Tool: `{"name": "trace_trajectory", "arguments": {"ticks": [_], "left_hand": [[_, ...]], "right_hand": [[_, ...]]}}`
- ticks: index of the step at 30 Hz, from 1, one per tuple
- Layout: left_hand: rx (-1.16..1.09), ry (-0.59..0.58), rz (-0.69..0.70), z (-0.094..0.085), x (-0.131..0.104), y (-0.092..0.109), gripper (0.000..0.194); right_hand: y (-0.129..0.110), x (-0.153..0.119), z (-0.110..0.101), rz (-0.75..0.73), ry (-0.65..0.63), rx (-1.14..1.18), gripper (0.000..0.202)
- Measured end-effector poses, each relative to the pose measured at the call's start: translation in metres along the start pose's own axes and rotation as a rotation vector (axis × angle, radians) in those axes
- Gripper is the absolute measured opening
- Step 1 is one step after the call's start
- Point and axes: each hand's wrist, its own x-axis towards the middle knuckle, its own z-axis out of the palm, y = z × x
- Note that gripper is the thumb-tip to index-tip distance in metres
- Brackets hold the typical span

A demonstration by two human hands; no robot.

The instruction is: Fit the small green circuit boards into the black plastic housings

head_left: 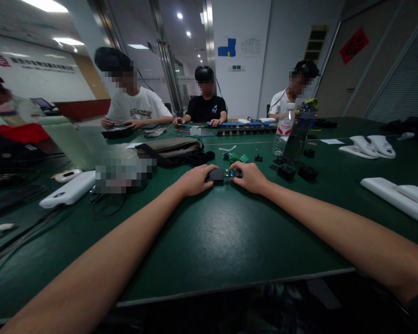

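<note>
My left hand (198, 180) is closed on a small black plastic case (216, 175), thumb on the near side and fingers behind it. Against the right end of that case is a small circuit board (231, 173) with blue parts, pinched in my right hand (249, 177). Whether the board's edge sits inside the case or only touches it, I cannot tell. Just beyond my hands lie several loose green circuit boards (243, 158) and a small black part (258, 158).
Black cases (308, 172) and a water bottle (283, 132) stand to the right. Beyond my left hand lie a black tray (199, 159) and a grey-brown bag (176, 149). A white device (68, 190) is at left, white plastic pieces (399, 197) at right. Several people sit across the table.
</note>
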Motion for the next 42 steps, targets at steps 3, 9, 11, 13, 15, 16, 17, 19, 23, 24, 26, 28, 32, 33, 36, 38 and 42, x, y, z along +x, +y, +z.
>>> {"name": "trace_trajectory", "arguments": {"ticks": [3,9,11,13,15,16,17,19,23,24,26,28,32,33,36,38,42], "left_hand": [[-0.002,0.006,0.004,0.0005,-0.0001,-0.0009,0.054],[-0.015,0.009,0.011,-0.0005,-0.0005,-0.0002,0.054],[-0.011,0.008,0.01,-0.0006,-0.0005,0.0002,0.055],[-0.008,0.009,0.011,-0.0003,-0.0004,0.0001,0.055],[-0.006,0.012,0.012,0.0003,-0.0003,-0.0003,0.055],[-0.006,0.014,0.014,0.0007,-0.0002,-0.0007,0.055],[-0.004,0.019,0.015,0.0011,-0.0001,-0.0011,0.055],[-0.005,0.024,0.019,0.0016,0.0,-0.0018,0.055],[-0.014,0.027,0.028,0.001,-0.0002,-0.0016,0.055],[-0.014,0.025,0.027,0.0007,-0.0003,-0.0013,0.055],[-0.012,0.02,0.024,0.0003,-0.0004,-0.0009,0.055],[-0.009,0.019,0.027,0.0004,-0.0003,-0.001,0.054],[-0.016,0.017,0.028,0.0015,0.0003,-0.0021,0.055],[-0.019,0.014,0.027,0.0016,0.0004,-0.0022,0.055],[-0.025,0.008,0.03,0.0012,0.0004,-0.002,0.055],[-0.024,0.008,0.036,0.0006,0.0003,-0.0017,0.054],[-0.027,0.01,0.042,-0.0001,0.0002,-0.0017,0.054]], "right_hand": [[0.0007,0.0001,0.0005,-0.017,0.001,0.005,0.029],[0.0017,0.0004,0.0017,-0.031,0.01,0.018,0.029],[0.0012,0.0006,0.0013,-0.033,0.005,0.016,0.029],[0.0004,0.0006,0.0006,-0.036,-0.006,0.014,0.029],[-0.0003,0.0006,-0.0003,-0.038,-0.013,0.013,0.03],[-0.0005,0.0005,-0.0006,-0.04,-0.014,0.015,0.03],[-0.0006,0.0005,-0.0008,-0.043,-0.014,0.017,0.03],[-0.0005,0.0005,-0.0009,-0.046,-0.015,0.021,0.031],[0.0003,0.0008,0.0,-0.04,-0.01,0.018,0.03],[0.0005,0.0009,0.0004,-0.038,-0.009,0.015,0.03],[0.001,0.0009,0.0012,-0.034,-0.01,0.011,0.03],[0.0016,0.0009,0.0021,-0.029,-0.007,0.008,0.03],[0.0033,0.0009,0.0037,-0.032,-0.008,0.007,0.031],[0.0036,0.001,0.0039,-0.034,-0.009,0.006,0.031],[0.0041,0.0013,0.0039,-0.032,-0.011,-0.001,0.031],[0.0041,0.0014,0.0036,-0.03,-0.011,0.001,0.03],[0.0035,0.001,0.0031,-0.027,-0.005,0.01,0.03]]}}
